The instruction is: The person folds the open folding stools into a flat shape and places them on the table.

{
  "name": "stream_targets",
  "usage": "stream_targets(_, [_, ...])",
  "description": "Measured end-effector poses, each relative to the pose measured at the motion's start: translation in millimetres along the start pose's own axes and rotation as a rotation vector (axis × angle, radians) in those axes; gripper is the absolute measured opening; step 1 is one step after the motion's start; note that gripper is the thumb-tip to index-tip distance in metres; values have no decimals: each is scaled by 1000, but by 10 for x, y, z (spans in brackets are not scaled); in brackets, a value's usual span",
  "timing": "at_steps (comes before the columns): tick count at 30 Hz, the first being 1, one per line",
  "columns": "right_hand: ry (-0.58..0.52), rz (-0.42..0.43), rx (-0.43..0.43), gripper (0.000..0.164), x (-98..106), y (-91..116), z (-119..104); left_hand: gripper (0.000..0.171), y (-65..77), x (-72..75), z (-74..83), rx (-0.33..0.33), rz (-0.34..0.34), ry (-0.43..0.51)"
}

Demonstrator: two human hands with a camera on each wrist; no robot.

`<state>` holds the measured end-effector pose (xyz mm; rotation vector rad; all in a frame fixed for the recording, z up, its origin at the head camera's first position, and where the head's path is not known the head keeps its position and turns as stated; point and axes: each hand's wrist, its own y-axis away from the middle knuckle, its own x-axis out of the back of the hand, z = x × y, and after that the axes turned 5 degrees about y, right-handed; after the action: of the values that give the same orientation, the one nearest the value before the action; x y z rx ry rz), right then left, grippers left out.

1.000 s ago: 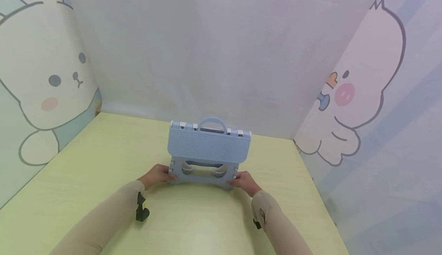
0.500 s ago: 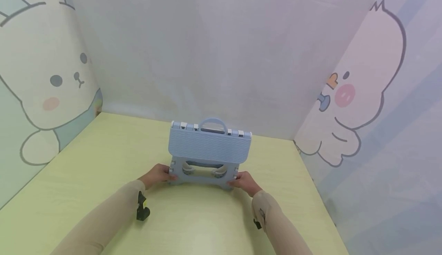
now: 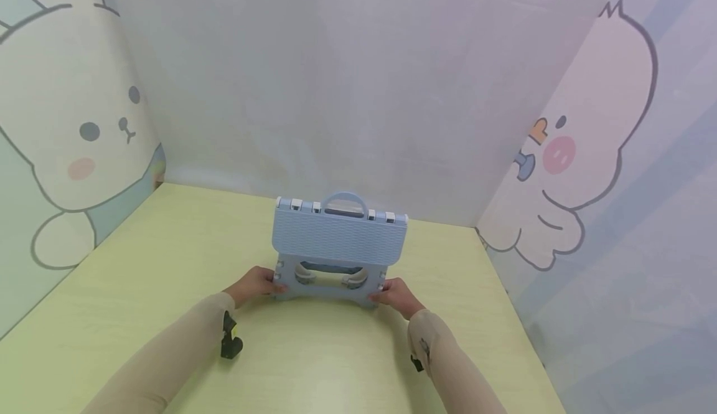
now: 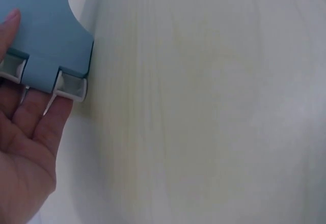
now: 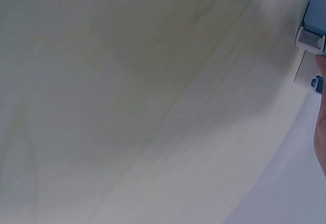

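Note:
A light blue plastic folding stool (image 3: 338, 235) stands upright on the table, its woven-textured panel hanging over the front and an arched handle on top. White hinge pieces line its upper edge and sides. My left hand (image 3: 254, 285) grips the lower left side, thumb on the front face; in the left wrist view the left hand (image 4: 30, 147) has its fingers behind the hinged edge (image 4: 46, 76). On the lower right side my right hand (image 3: 399, 296) holds the stool in the same way. Only a sliver of the right hand (image 5: 321, 127) shows at the right wrist view's edge.
The pale yellow table (image 3: 325, 364) extends around the stool. A light curtain (image 3: 313, 90) hangs behind it, and cartoon-printed sheets with a rabbit (image 3: 73, 103) and a white bird-like figure (image 3: 599, 103) close off the left and right sides.

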<state>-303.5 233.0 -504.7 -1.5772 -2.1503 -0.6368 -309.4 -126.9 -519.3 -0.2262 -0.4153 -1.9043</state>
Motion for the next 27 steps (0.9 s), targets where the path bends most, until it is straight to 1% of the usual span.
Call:
stream_targets(11, [12,-8,-1,23,6,5,-22,33,-9,16,-10,-19,-16,6])
stream_targets(13, [13,-18,16,22,19,67,-106,33,-6,17,-12,-24,-19,6])
stream_targets(17, [12,-39,19,22,48,198,-313,33,-3,17,-31,-17,-16,8])
stream_targets(18, [15,-44,15,22,48,195,-312,33,-2,17,-36,-14,-15,10])
stream_targets(20, [13,-45,-3,22,37,142,-238,32,-2,19,-42,-10,-18,10])
stream_targets(24, [21,-41,-17,22,21,9,-40,32,-21,26,-29,-8,-27,-4])
stream_targets(27, [28,-32,-20,22,31,-1,-29,33,-42,27,-16,-1,-28,-12])
